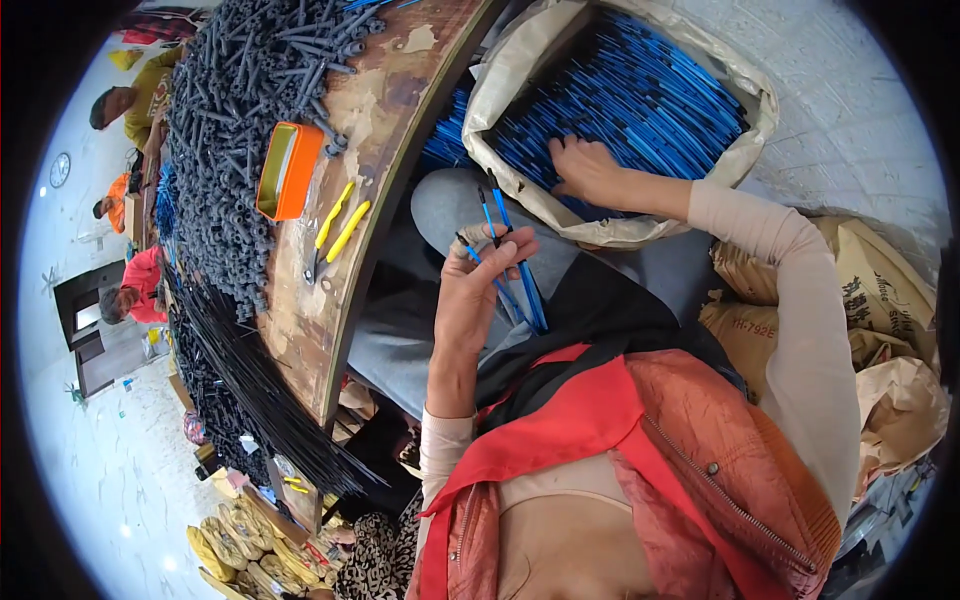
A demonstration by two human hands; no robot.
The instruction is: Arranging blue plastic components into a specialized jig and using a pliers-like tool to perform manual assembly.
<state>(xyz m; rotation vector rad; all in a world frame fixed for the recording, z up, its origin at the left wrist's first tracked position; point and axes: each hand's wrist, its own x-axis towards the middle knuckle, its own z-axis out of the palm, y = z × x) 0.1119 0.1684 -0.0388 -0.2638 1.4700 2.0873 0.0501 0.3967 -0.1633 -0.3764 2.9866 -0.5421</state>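
Note:
My left hand (483, 280) is closed around a few thin blue tubes (530, 296) with black ends, held upright over my lap; a finger has a pale wrap on it. An open whitish sack (755, 130), full of blue tubes (640, 90) with dark tips, stands ahead to the right. Inside its near edge, my right hand (585, 172) rests on those tubes with bent fingers, thumb apart from the rest. Its fingertips are partly hidden among the tubes, and no tube shows lifted in it.
A worn wooden table (385, 85) to the left bears a heap of grey plastic parts (225, 130), an orange box (290, 170), yellow-handled pliers (338, 230) and long black rods (270, 390). Brown paper sacks (870, 290) lie at right. Other people (140, 285) sit beyond the table.

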